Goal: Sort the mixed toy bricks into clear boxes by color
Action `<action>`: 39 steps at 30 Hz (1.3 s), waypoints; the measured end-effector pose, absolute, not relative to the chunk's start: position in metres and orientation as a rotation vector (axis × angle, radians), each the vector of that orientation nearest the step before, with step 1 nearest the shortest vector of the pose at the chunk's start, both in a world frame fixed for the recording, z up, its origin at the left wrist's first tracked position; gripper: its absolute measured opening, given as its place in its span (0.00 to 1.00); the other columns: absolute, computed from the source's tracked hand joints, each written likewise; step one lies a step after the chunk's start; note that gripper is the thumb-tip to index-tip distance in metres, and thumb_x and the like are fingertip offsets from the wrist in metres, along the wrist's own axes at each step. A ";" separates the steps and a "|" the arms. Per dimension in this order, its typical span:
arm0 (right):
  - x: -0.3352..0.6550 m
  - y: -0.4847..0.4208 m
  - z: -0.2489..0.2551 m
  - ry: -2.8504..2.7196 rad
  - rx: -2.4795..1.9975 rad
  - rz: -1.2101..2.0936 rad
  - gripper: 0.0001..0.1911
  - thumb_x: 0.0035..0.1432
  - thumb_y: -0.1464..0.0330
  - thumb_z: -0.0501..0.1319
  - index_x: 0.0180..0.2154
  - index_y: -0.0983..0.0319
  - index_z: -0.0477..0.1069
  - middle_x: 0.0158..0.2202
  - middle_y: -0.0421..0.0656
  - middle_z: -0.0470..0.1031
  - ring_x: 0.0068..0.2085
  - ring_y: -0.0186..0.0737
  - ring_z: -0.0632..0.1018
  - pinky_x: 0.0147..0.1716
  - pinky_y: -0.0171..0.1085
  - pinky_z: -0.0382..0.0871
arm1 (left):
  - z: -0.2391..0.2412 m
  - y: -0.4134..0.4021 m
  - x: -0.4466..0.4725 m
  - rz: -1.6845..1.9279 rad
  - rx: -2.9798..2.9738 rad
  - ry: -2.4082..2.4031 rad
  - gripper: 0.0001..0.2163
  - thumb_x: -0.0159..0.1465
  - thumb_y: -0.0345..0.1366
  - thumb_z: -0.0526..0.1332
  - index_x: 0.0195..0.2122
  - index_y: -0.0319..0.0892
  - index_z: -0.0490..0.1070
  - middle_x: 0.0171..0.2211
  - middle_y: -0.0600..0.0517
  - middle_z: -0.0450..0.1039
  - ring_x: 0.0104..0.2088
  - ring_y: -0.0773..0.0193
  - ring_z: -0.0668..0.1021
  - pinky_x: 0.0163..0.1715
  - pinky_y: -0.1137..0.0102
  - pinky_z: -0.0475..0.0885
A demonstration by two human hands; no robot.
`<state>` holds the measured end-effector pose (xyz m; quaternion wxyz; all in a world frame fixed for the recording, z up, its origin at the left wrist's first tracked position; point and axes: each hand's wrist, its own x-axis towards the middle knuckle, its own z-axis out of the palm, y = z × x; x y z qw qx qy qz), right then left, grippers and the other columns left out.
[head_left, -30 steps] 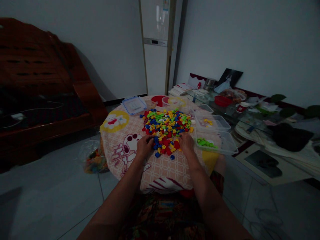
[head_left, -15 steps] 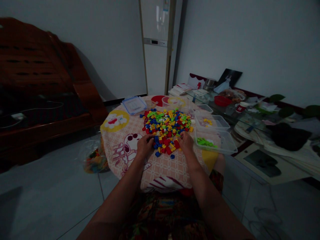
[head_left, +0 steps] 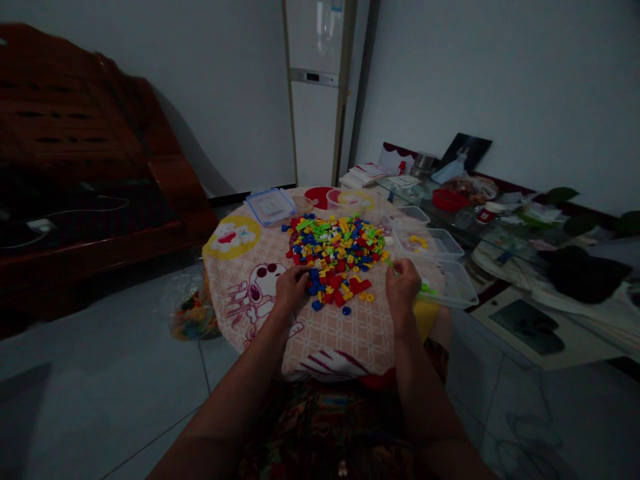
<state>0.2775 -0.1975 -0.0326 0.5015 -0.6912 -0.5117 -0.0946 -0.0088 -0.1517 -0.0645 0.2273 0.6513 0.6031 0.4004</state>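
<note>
A pile of small plastic toy bricks in red, blue, yellow, green and white lies on a round table with a patterned cloth. At the pile's near left edge is my left hand, fingers curved and thumb apart, beside some blue bricks. My right hand is closed to the right of the pile, with a bit of green at its fingertips that looks like a green brick. It partly covers a clear plastic box holding green bricks.
Another clear box with a few yellow pieces stands behind, and a blue-rimmed lid lies at the back left. A glass side table with a red bowl and clutter is on the right. A bag of colourful pieces sits on the floor.
My right hand has moved right, from the pile's edge to the front of the box with green bricks. My left hand has stayed beside the blue bricks. The view has shifted slightly.
</note>
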 end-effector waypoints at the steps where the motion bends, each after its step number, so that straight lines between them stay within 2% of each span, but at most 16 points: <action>1: 0.287 -0.198 -0.029 -1.216 -1.693 -0.250 0.05 0.55 0.72 0.60 0.35 0.58 0.71 0.36 0.46 0.79 0.39 0.45 0.77 0.44 0.41 0.69 | -0.064 -0.151 -0.009 1.104 1.795 1.663 0.15 0.63 0.33 0.60 0.47 0.43 0.83 0.49 0.47 0.84 0.49 0.52 0.83 0.55 0.60 0.75; 8: 0.312 -0.204 -0.023 -1.164 -1.781 -0.295 0.11 0.54 0.74 0.61 0.40 0.62 0.76 0.40 0.50 0.80 0.43 0.50 0.77 0.49 0.46 0.69 | -0.063 -0.152 -0.009 1.097 1.803 1.667 0.15 0.63 0.33 0.60 0.47 0.43 0.83 0.47 0.46 0.85 0.48 0.52 0.84 0.52 0.60 0.75; 12: 0.275 -0.207 -0.032 -1.405 -1.683 -0.148 0.11 0.59 0.73 0.59 0.41 0.62 0.78 0.42 0.51 0.81 0.45 0.49 0.78 0.50 0.44 0.70 | -0.064 -0.152 -0.010 1.085 1.818 1.682 0.16 0.63 0.33 0.60 0.48 0.44 0.83 0.47 0.46 0.85 0.47 0.51 0.84 0.51 0.60 0.76; 16: 0.242 -0.206 -0.046 -1.644 -1.725 0.004 0.11 0.63 0.74 0.58 0.38 0.62 0.80 0.40 0.50 0.80 0.43 0.46 0.78 0.46 0.39 0.69 | -0.068 -0.149 -0.011 1.100 1.817 1.671 0.16 0.63 0.33 0.59 0.47 0.43 0.83 0.47 0.46 0.85 0.48 0.52 0.83 0.51 0.60 0.76; 23: 0.230 -0.203 -0.057 -1.783 -1.898 -0.146 0.14 0.70 0.71 0.55 0.36 0.60 0.79 0.39 0.49 0.78 0.42 0.44 0.76 0.43 0.38 0.65 | -0.072 -0.149 -0.011 1.129 1.818 1.647 0.15 0.63 0.34 0.59 0.47 0.44 0.83 0.48 0.47 0.84 0.49 0.52 0.83 0.53 0.60 0.75; 29: 0.227 -0.203 -0.062 -1.700 -1.902 -0.184 0.13 0.68 0.71 0.57 0.32 0.60 0.75 0.38 0.47 0.77 0.40 0.42 0.74 0.42 0.38 0.63 | -0.070 -0.150 -0.011 1.124 1.809 1.644 0.15 0.63 0.34 0.60 0.47 0.44 0.83 0.49 0.47 0.84 0.49 0.52 0.83 0.54 0.60 0.75; 33: 0.224 -0.202 -0.060 -1.679 -1.970 -0.154 0.08 0.67 0.70 0.59 0.38 0.61 0.78 0.41 0.48 0.78 0.43 0.44 0.75 0.44 0.38 0.65 | -0.071 -0.149 -0.010 1.114 1.795 1.665 0.15 0.63 0.34 0.60 0.48 0.45 0.83 0.49 0.48 0.84 0.49 0.53 0.83 0.54 0.61 0.76; 36: 0.220 -0.198 -0.056 -1.716 -2.034 -0.151 0.09 0.66 0.69 0.60 0.43 0.62 0.80 0.43 0.50 0.79 0.45 0.45 0.77 0.46 0.39 0.67 | -0.071 -0.149 -0.010 1.112 1.802 1.668 0.16 0.63 0.35 0.60 0.48 0.45 0.83 0.48 0.48 0.84 0.49 0.53 0.83 0.53 0.61 0.75; 39: 0.216 -0.193 -0.051 -1.749 -2.076 -0.156 0.10 0.66 0.68 0.61 0.42 0.61 0.82 0.43 0.52 0.80 0.45 0.46 0.78 0.45 0.40 0.69 | -0.071 -0.149 -0.010 1.130 1.799 1.658 0.16 0.63 0.35 0.59 0.48 0.45 0.83 0.48 0.48 0.85 0.48 0.53 0.83 0.54 0.60 0.75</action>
